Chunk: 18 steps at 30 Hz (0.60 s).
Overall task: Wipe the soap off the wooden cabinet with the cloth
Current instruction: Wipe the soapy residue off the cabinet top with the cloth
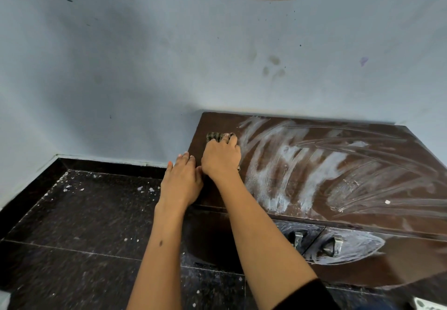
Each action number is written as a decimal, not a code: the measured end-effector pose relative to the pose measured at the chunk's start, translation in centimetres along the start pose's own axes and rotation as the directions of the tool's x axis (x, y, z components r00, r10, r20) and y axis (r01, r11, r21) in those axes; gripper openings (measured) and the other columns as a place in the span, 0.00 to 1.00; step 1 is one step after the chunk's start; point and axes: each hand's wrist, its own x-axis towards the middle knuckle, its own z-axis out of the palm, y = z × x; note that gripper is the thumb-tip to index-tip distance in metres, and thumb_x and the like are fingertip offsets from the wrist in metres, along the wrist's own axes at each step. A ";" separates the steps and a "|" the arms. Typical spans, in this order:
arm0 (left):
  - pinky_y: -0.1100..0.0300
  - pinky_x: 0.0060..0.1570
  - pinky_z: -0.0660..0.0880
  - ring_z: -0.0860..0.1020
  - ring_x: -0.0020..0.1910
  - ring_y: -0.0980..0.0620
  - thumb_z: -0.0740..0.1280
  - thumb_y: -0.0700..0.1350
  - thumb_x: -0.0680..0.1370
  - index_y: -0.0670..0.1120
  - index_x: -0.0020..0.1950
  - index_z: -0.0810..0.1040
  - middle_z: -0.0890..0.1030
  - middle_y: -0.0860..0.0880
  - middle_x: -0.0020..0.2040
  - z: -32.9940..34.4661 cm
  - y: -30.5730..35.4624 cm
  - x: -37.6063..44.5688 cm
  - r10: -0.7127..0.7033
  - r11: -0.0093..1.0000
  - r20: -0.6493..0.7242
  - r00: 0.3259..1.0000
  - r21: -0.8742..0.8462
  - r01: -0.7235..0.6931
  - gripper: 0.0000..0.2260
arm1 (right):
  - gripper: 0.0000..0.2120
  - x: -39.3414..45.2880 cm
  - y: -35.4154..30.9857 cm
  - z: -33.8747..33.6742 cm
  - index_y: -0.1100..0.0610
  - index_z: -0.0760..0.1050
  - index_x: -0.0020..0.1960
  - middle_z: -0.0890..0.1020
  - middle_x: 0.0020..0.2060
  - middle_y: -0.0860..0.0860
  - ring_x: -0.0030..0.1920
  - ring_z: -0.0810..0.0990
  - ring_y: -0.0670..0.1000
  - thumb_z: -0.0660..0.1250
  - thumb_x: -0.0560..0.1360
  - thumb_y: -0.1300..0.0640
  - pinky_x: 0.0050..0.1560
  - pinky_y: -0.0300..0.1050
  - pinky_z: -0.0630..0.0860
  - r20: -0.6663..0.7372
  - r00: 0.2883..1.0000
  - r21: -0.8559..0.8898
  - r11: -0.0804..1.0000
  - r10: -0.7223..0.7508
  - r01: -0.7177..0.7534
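A low dark brown wooden cabinet (399,155) stands against the wall on the right. White soap streaks (285,162) smear most of its top, and more soap shows on the front doors. My right hand (221,156) grips a dark striped cloth (215,137) near the top's far left corner, where the wood looks free of soap. Only a small part of the cloth shows past my fingers. My left hand (182,181) rests flat over the cabinet's left edge, fingers straight, holding nothing.
A pale blue wall (145,68) rises directly behind the cabinet. Dark speckled floor tiles (84,225) with white specks lie to the left and in front. Two metal door handles (314,240) stick out from the cabinet front. A small white chip (387,202) lies on the top.
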 end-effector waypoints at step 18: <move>0.51 0.73 0.47 0.52 0.76 0.48 0.53 0.44 0.82 0.42 0.76 0.57 0.57 0.43 0.76 0.9 0.7 0.7 0.070 0.997 -0.025 0.997 -0.042 -0.071 0.22 | 0.17 1.4 0.1 -0.7 0.57 0.71 0.66 0.66 0.71 0.60 0.72 0.55 0.60 0.59 0.79 0.53 0.69 0.51 0.58 0.032 0.997 0.038 0.996 0.074 -0.076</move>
